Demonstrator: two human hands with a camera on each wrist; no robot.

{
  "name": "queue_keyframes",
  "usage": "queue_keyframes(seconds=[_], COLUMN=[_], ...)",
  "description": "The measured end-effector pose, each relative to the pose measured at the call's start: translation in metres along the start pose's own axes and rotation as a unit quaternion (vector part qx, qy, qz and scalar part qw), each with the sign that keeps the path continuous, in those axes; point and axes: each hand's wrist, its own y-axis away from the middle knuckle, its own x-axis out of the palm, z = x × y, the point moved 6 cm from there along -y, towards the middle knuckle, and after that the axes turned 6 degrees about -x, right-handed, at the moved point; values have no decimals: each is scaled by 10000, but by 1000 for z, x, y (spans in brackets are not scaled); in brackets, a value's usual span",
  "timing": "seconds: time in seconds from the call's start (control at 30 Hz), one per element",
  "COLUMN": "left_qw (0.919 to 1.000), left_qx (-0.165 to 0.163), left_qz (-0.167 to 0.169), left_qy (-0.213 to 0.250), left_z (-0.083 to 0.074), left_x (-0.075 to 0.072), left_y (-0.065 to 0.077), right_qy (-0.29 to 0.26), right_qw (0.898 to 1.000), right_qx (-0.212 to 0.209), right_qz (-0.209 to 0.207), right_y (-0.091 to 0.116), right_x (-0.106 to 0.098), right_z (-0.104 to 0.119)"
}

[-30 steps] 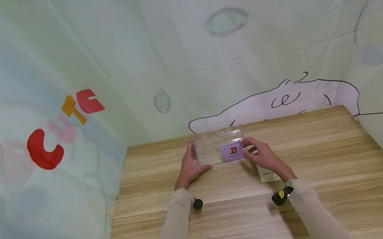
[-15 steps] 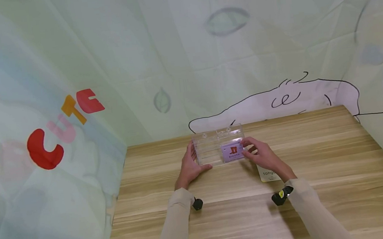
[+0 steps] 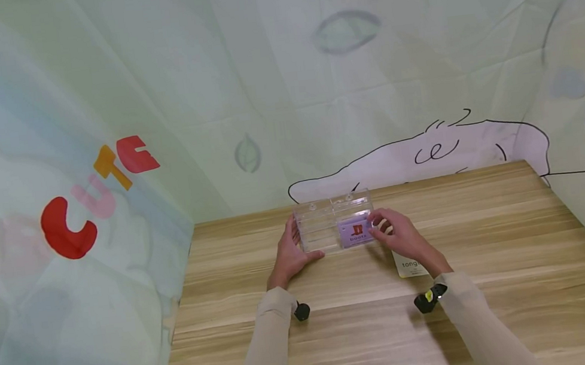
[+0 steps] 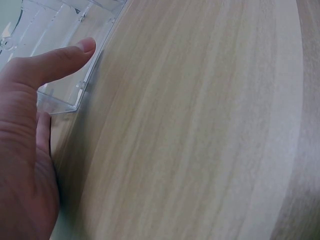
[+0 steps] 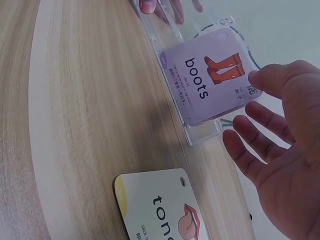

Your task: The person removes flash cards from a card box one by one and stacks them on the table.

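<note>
A clear plastic card holder (image 3: 319, 238) with two side-by-side sections stands tilted on the table, close to its back edge. My left hand (image 3: 291, 256) grips its left end, thumb along the lower front edge and fingers behind; the left wrist view shows this thumb (image 4: 65, 61) over the front. In the right-hand section sits a purple flashcard (image 5: 207, 75) reading "boots", with red boots drawn on it. My right hand (image 3: 402, 235) pinches this card at its outer edge, thumb on its face. The index finger is hidden behind it; the other fingers spread loosely.
A white flashcard (image 5: 155, 205) with a tongue picture lies on the table, partly under my right forearm in the head view. The wooden table (image 3: 365, 343) meets a printed cloth backdrop (image 3: 285, 117) behind the holder and at both sides.
My right hand has shifted very slightly at the card's edge. The left hand and the holder keep their places.
</note>
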Motion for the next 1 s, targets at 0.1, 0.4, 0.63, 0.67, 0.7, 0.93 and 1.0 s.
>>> queue_keyframes(seconds=[0.1,0.4,0.63,0.67,0.7,0.93,1.0], left_qw=[10000,10000,10000,10000,10000,10000,10000], left_qx=[-18,-24,-10,7,6,-79,-81], left_qz=[10,25,17,8,2,-14,-12], left_qy=[14,-6,32,47,51,-13,-26], left_z=[0,2,0,0,0,1,0], left_x=[0,0,0,-1,-1,-1,-1], left_y=[0,-1,0,0,0,-1,-1], right_qy=[-7,-45,-68,-80,-93,-276,-305], right_qw=[10000,10000,9998,9998,9998,9996,9995], right_qx=[17,70,163,168,167,107,92], right_qz=[10,17,39,39,42,39,35], right_y=[-1,-1,-2,-2,-2,-2,-2], right_x=[0,0,2,2,3,5,5], right_z=[0,0,-1,-2,-2,-3,-3])
